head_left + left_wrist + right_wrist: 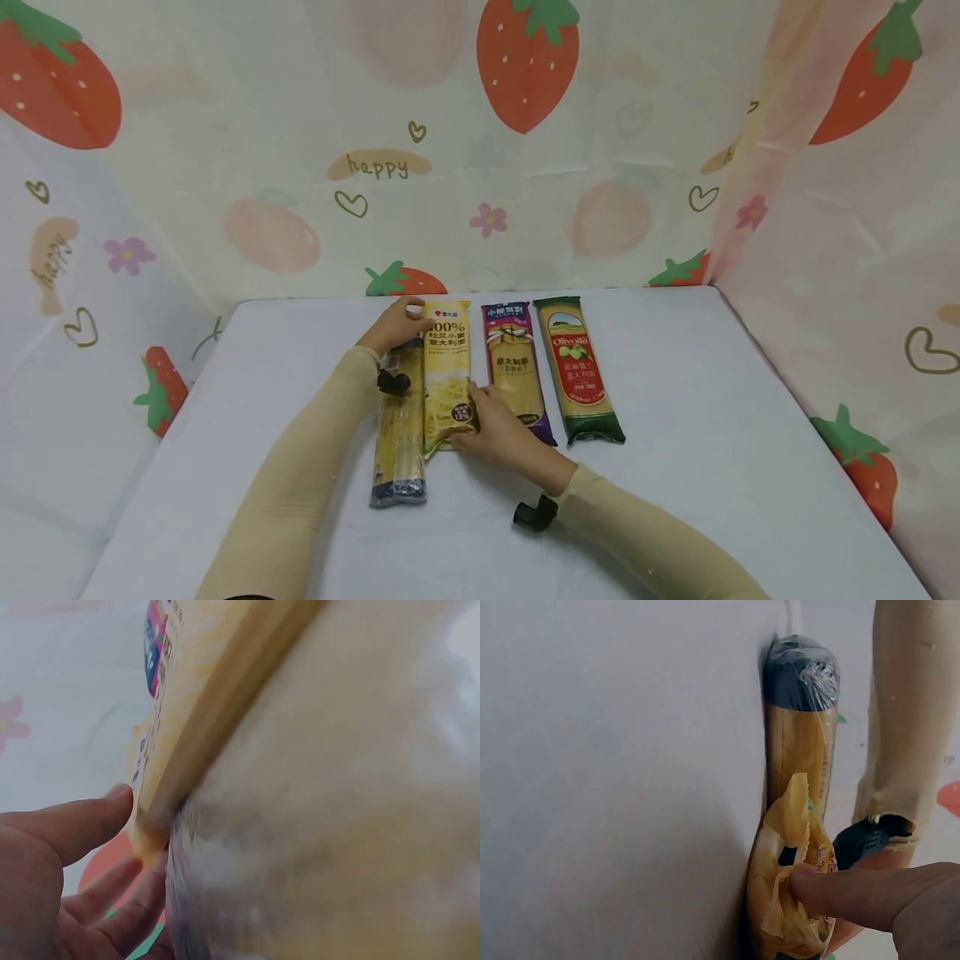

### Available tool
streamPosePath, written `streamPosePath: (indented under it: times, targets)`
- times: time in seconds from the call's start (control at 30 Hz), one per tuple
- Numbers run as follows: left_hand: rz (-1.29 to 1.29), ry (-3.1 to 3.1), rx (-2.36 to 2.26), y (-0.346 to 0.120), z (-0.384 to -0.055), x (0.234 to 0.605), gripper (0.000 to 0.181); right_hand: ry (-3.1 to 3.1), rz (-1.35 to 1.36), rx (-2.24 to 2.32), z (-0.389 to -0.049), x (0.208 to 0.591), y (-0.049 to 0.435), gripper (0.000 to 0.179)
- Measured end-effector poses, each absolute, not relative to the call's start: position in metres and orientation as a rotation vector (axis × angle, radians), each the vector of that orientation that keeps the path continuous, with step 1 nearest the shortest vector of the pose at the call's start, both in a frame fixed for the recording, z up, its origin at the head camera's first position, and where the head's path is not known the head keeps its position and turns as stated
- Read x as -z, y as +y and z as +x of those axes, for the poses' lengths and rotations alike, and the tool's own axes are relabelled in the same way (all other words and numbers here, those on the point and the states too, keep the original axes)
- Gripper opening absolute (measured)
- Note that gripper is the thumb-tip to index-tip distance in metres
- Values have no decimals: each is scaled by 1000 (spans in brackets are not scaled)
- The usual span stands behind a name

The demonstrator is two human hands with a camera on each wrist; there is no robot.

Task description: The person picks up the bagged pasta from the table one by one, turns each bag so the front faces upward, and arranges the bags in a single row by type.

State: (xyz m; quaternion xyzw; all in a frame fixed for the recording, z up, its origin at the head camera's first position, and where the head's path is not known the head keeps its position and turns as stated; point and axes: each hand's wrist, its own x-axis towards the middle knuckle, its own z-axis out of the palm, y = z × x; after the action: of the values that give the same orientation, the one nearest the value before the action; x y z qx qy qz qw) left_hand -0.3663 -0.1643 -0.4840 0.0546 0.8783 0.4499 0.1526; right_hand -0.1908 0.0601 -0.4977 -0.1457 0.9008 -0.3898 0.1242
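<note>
A yellow pack of spaghetti [447,358] lies lengthwise between my two hands. My left hand [396,325] holds its far end, the thumb on the printed face and the fingers curled at the tip in the left wrist view. With my right hand [501,429] I grip its near right corner; in the right wrist view the thumb [855,892] presses the crimped yellow end. Close along its left side is a clear pack of spaghetti [399,425] with dark blue ends, partly hidden under my left wrist.
Right of the yellow pack lies a purple-edged spaghetti pack [514,367], its lower part partly behind my right hand. Farther right is a green and red spaghetti pack [577,367], slightly slanted. All lie on a white-covered table [675,467] with strawberry-print cloth [420,100] around it.
</note>
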Motion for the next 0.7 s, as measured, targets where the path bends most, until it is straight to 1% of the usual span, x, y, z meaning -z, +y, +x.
streamPosePath:
  times: [0.2, 0.37, 0.53, 0.7]
  targets:
    - [232, 2563, -1209, -182, -358, 486, 53, 2704, -487, 1079, -184, 494, 57, 90]
    - [335, 2592, -1144, -193, -353, 491, 48, 2749, -544, 1003, -180, 493, 55, 87]
    - [397, 2610, -1086, -203, -345, 496, 52, 2729, -662, 1016, -170, 493, 52, 85]
    - [428, 2634, -1019, -209, -339, 499, 63, 2696, -830, 976, -162, 489, 48, 84]
